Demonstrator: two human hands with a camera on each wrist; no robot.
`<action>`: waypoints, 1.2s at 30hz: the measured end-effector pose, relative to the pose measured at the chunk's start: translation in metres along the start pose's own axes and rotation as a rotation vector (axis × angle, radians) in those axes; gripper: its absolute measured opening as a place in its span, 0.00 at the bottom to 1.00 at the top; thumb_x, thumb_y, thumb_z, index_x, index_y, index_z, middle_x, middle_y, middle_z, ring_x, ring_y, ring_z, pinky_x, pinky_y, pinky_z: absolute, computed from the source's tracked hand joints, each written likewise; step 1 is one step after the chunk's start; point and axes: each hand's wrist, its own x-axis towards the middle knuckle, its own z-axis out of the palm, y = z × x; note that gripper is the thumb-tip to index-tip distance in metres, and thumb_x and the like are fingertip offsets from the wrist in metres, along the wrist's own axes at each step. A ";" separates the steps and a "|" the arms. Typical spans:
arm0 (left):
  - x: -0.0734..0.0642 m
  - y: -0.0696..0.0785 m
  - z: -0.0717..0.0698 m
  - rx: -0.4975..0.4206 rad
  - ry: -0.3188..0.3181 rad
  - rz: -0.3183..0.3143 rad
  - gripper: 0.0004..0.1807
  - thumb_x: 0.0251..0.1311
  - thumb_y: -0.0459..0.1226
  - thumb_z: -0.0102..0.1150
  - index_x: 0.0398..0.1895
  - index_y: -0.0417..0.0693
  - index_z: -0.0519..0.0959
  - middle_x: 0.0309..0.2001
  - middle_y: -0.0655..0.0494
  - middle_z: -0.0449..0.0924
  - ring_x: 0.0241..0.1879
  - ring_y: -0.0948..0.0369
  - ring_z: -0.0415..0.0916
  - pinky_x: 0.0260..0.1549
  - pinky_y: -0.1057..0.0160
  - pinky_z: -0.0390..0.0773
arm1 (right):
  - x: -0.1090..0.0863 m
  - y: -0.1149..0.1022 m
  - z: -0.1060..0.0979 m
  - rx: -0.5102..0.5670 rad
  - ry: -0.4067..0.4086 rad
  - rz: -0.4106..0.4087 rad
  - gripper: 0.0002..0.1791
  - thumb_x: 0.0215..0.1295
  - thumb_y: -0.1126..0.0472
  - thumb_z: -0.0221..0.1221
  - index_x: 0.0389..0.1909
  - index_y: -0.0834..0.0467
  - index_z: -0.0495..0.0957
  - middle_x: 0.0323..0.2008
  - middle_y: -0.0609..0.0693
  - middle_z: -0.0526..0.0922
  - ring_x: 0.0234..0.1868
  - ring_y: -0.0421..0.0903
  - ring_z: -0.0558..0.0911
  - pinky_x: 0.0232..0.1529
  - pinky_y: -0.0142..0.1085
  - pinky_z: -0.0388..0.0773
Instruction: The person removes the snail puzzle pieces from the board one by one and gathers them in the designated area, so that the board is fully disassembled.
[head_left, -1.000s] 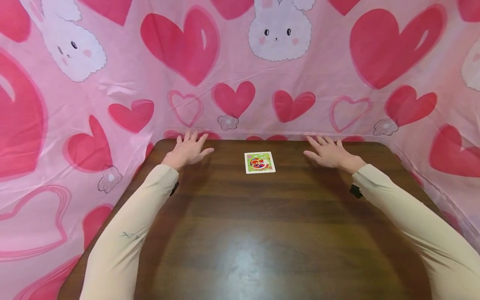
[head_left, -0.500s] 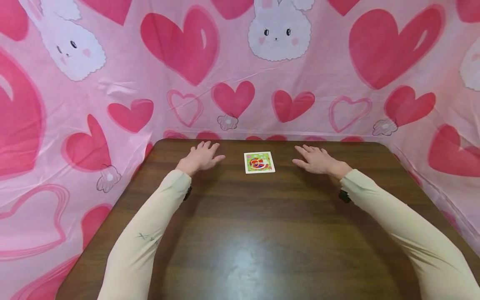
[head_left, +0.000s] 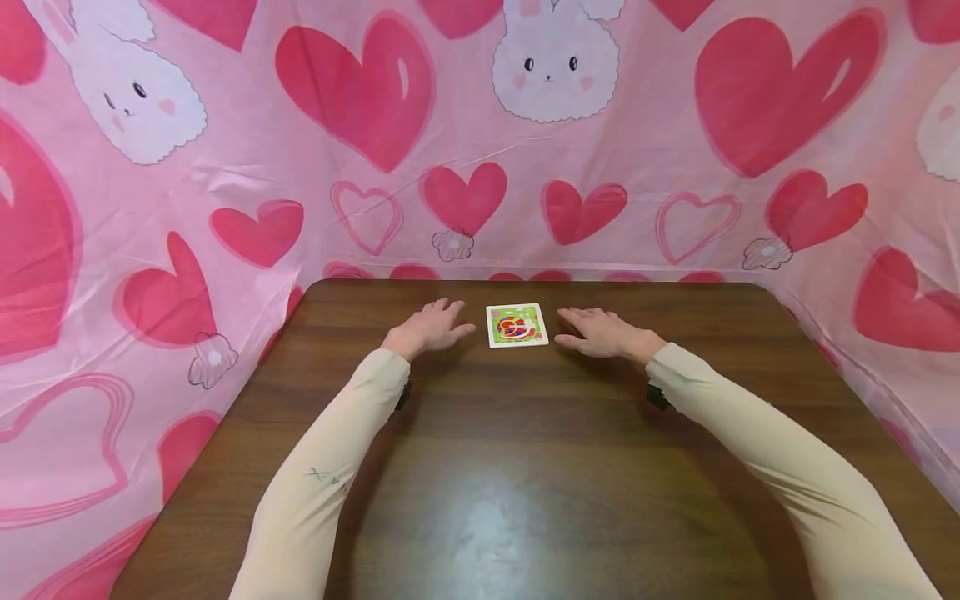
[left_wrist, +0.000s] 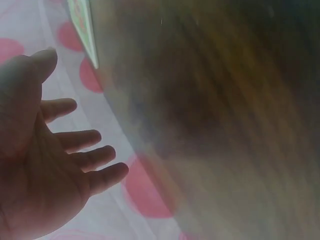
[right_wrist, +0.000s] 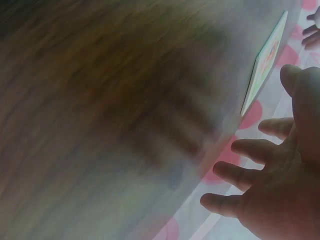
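A square picture puzzle board (head_left: 517, 325) with a white border, a green ground and a red and blue snail-like figure lies flat near the far side of the table. To its left is my left hand (head_left: 431, 327), fingers spread and holding nothing. My right hand (head_left: 602, 332) is just off the board's right edge, its fingers extended and thumb apart. In the left wrist view the board (left_wrist: 85, 30) shows only as a corner beyond the thumb. The right wrist view has the board (right_wrist: 265, 62) edge-on past my fingertips (right_wrist: 222, 172).
The dark brown wooden table (head_left: 495, 450) has rounded far corners. A pink cloth (head_left: 480, 108) with red hearts and white rabbits hangs behind it and along both sides. Dark bands (head_left: 657, 397) sit under both cream sleeves.
Both hands have moved inward toward the board and slightly nearer, the left going right and the right going left. The board has stayed in place.
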 end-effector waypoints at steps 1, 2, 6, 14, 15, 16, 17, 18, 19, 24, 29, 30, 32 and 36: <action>0.001 0.001 0.002 -0.006 -0.006 0.004 0.39 0.69 0.59 0.45 0.76 0.49 0.54 0.75 0.40 0.53 0.75 0.43 0.51 0.70 0.42 0.57 | 0.001 -0.002 0.001 0.012 -0.011 0.003 0.41 0.71 0.38 0.50 0.76 0.58 0.54 0.74 0.64 0.58 0.72 0.66 0.60 0.68 0.65 0.55; 0.002 0.002 0.004 -0.013 -0.012 0.003 0.40 0.69 0.59 0.45 0.76 0.49 0.54 0.76 0.40 0.53 0.75 0.43 0.50 0.70 0.43 0.56 | 0.003 -0.003 0.002 0.024 -0.020 0.003 0.41 0.71 0.39 0.50 0.76 0.58 0.53 0.74 0.64 0.58 0.73 0.66 0.59 0.68 0.64 0.55; 0.005 0.005 0.011 -0.051 -0.052 -0.013 0.40 0.68 0.60 0.46 0.77 0.50 0.53 0.77 0.41 0.51 0.76 0.46 0.49 0.71 0.45 0.55 | 0.009 -0.010 0.006 0.055 -0.063 -0.001 0.42 0.71 0.39 0.50 0.76 0.57 0.51 0.75 0.65 0.55 0.74 0.66 0.56 0.70 0.61 0.55; 0.002 0.011 0.013 -0.035 -0.101 -0.068 0.42 0.67 0.61 0.48 0.77 0.52 0.53 0.75 0.43 0.55 0.75 0.46 0.52 0.70 0.43 0.58 | 0.018 -0.022 0.009 0.038 -0.073 -0.025 0.41 0.71 0.40 0.50 0.76 0.57 0.52 0.74 0.65 0.57 0.73 0.65 0.58 0.70 0.60 0.55; 0.003 0.012 0.013 -0.027 -0.106 -0.072 0.42 0.67 0.61 0.48 0.77 0.52 0.52 0.75 0.43 0.55 0.75 0.46 0.52 0.69 0.42 0.58 | 0.019 -0.023 0.009 0.034 -0.077 -0.027 0.41 0.71 0.40 0.50 0.76 0.57 0.52 0.74 0.65 0.57 0.74 0.64 0.58 0.71 0.59 0.54; 0.003 0.013 0.013 -0.022 -0.112 -0.077 0.42 0.67 0.61 0.48 0.77 0.52 0.53 0.75 0.43 0.55 0.75 0.45 0.52 0.69 0.41 0.58 | 0.020 -0.024 0.009 0.028 -0.082 -0.028 0.41 0.71 0.40 0.50 0.76 0.57 0.52 0.74 0.64 0.57 0.74 0.63 0.58 0.72 0.59 0.53; 0.003 0.015 0.012 -0.019 -0.118 -0.084 0.41 0.67 0.61 0.48 0.77 0.52 0.53 0.75 0.42 0.54 0.75 0.45 0.51 0.69 0.40 0.58 | 0.021 -0.025 0.009 0.024 -0.087 -0.024 0.41 0.71 0.39 0.50 0.76 0.57 0.52 0.74 0.64 0.57 0.74 0.63 0.58 0.72 0.59 0.53; 0.003 0.016 0.012 -0.017 -0.126 -0.091 0.41 0.67 0.60 0.48 0.77 0.53 0.53 0.76 0.42 0.54 0.76 0.44 0.50 0.68 0.39 0.58 | 0.022 -0.026 0.009 0.016 -0.091 -0.021 0.42 0.71 0.39 0.50 0.76 0.57 0.52 0.74 0.64 0.57 0.75 0.62 0.58 0.72 0.59 0.52; 0.003 0.017 0.012 -0.018 -0.128 -0.097 0.41 0.67 0.60 0.48 0.77 0.53 0.53 0.76 0.42 0.54 0.76 0.44 0.49 0.68 0.38 0.58 | 0.022 -0.027 0.009 0.007 -0.092 -0.021 0.41 0.71 0.39 0.50 0.76 0.57 0.53 0.74 0.64 0.57 0.74 0.62 0.58 0.72 0.59 0.51; 0.009 0.024 0.013 -0.017 -0.112 -0.078 0.40 0.66 0.60 0.50 0.76 0.52 0.56 0.75 0.43 0.54 0.75 0.44 0.49 0.68 0.38 0.58 | 0.022 -0.030 0.010 -0.031 -0.101 -0.017 0.39 0.70 0.38 0.51 0.75 0.54 0.57 0.74 0.66 0.57 0.72 0.69 0.59 0.70 0.61 0.54; 0.016 0.031 0.017 0.001 -0.102 -0.039 0.40 0.65 0.59 0.52 0.75 0.51 0.58 0.75 0.44 0.55 0.75 0.44 0.51 0.69 0.40 0.58 | 0.019 -0.029 0.012 -0.044 -0.114 -0.033 0.38 0.71 0.39 0.51 0.75 0.53 0.58 0.74 0.66 0.55 0.72 0.71 0.58 0.70 0.61 0.56; 0.017 0.032 0.018 0.008 -0.105 -0.035 0.40 0.65 0.59 0.51 0.75 0.52 0.57 0.75 0.44 0.55 0.74 0.44 0.51 0.69 0.40 0.58 | 0.018 -0.029 0.012 -0.042 -0.112 -0.036 0.38 0.71 0.40 0.52 0.75 0.54 0.58 0.74 0.67 0.56 0.72 0.70 0.58 0.70 0.60 0.55; 0.019 0.035 0.020 0.018 -0.115 -0.028 0.40 0.66 0.60 0.50 0.76 0.54 0.57 0.75 0.45 0.54 0.75 0.44 0.50 0.69 0.39 0.57 | 0.017 -0.027 0.012 -0.039 -0.106 -0.041 0.37 0.71 0.40 0.52 0.74 0.55 0.59 0.74 0.67 0.56 0.72 0.70 0.58 0.70 0.60 0.55; 0.021 0.039 0.023 0.023 -0.139 -0.015 0.39 0.66 0.61 0.48 0.76 0.58 0.56 0.76 0.46 0.52 0.75 0.43 0.49 0.69 0.39 0.56 | 0.013 -0.024 0.011 -0.032 -0.081 -0.074 0.35 0.70 0.43 0.54 0.72 0.58 0.64 0.72 0.68 0.60 0.72 0.67 0.61 0.70 0.59 0.55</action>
